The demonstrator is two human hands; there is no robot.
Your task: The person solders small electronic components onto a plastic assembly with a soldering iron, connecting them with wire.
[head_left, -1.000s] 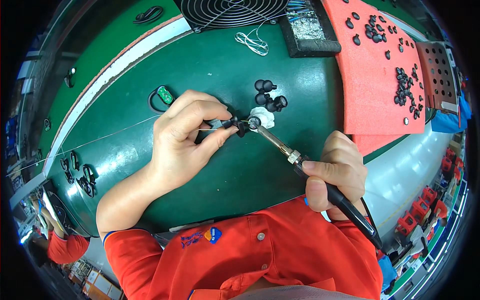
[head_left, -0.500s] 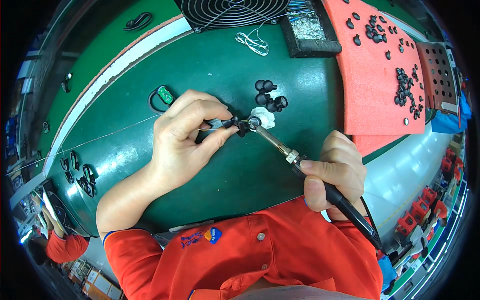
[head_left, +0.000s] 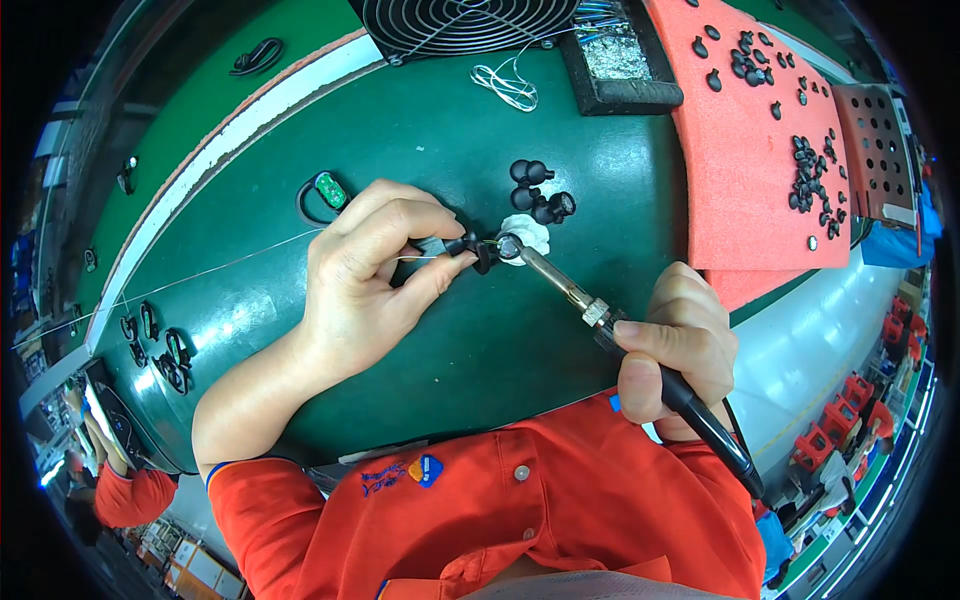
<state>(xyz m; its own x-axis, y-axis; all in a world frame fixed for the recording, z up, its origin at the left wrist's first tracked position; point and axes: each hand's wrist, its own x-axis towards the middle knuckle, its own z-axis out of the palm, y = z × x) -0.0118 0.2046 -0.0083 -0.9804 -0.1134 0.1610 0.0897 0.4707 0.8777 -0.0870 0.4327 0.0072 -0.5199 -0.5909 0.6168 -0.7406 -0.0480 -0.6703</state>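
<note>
Left of the white lump [head_left: 538,234] on the green desk [head_left: 450,365], the left hand [head_left: 360,262] has its grip pinched on a small black part [head_left: 461,245]. Nearer the wearer than the lump, the right hand's [head_left: 685,345] grip wraps a soldering iron [head_left: 597,313], its tip at the round piece [head_left: 509,244] against the lump.

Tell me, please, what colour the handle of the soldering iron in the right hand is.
The soldering iron's handle is black, seen best in the head view.
</note>
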